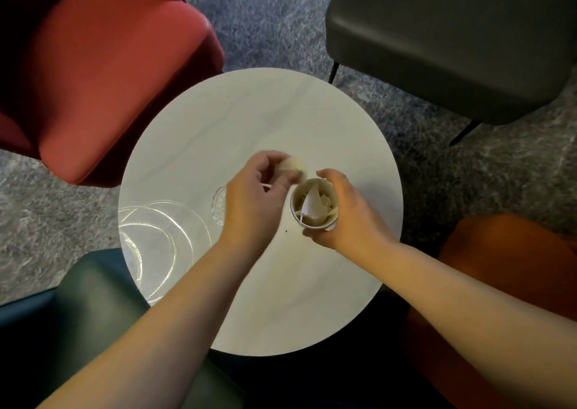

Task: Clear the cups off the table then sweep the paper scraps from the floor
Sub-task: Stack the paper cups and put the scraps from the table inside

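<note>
A white paper cup [313, 204] stuffed with crumpled paper stands on the round white table [281, 111]. My right hand [346, 211] wraps around its right side. Just to the cup's upper left, my left hand [256, 196] pinches a crumpled paper wad [293, 165] between its fingertips. A clear glass cup [219, 204] stands right beside my left hand, partly hidden by it. No paper scraps show on the grey carpet [265, 18].
A clear glass plate [150, 240] lies at the table's left edge. Around the table stand a red armchair [103, 74], a black chair [452, 40], an orange seat [499, 268] and a dark green seat [93, 299].
</note>
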Action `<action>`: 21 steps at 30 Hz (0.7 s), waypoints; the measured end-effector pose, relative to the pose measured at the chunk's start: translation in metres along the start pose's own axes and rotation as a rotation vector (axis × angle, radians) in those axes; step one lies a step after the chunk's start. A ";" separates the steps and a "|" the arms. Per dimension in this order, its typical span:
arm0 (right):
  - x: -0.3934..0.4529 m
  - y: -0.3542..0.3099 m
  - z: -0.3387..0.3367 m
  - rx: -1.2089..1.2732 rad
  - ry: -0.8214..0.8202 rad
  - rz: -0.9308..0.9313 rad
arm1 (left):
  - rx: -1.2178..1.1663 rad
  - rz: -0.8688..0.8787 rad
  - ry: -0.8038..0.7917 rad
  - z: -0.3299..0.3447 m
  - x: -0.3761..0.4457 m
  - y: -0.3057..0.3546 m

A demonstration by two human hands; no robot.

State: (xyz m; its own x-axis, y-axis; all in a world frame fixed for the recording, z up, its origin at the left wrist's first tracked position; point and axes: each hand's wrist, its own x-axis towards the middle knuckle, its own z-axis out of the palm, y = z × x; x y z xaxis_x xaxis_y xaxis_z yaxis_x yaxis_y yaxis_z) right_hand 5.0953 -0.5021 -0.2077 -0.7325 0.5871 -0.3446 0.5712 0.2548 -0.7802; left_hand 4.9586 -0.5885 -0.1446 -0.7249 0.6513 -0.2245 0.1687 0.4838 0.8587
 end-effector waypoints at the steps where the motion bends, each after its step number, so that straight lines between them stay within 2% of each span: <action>1: 0.000 0.000 0.001 0.012 -0.006 0.005 | 0.029 0.012 -0.038 0.003 -0.008 -0.001; 4: -0.001 0.000 0.002 0.015 -0.016 0.012 | 0.174 0.067 -0.121 0.010 -0.021 -0.007; 8: 0.000 -0.001 0.001 -0.006 -0.014 0.001 | 0.260 0.146 -0.065 0.006 -0.023 -0.013; 11: 0.001 0.000 0.001 -0.026 -0.019 -0.013 | 0.423 0.375 -0.023 0.002 -0.027 -0.016; 14: 0.002 0.003 0.002 -0.065 -0.012 -0.039 | 0.612 0.563 -0.072 0.003 -0.033 -0.021; 18: 0.003 0.003 0.003 -0.006 -0.039 -0.019 | 0.791 0.483 -0.248 0.008 -0.037 -0.019; 21: 0.005 0.004 0.001 0.051 -0.055 -0.026 | 0.770 0.417 -0.268 0.007 -0.040 -0.019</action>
State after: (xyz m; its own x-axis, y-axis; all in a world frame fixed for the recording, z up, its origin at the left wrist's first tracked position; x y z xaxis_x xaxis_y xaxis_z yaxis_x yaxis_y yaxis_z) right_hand 5.0936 -0.4993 -0.2135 -0.7670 0.5371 -0.3511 0.5331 0.2287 -0.8146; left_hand 4.9895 -0.6195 -0.1549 -0.3418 0.9282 -0.1469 0.8507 0.3721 0.3714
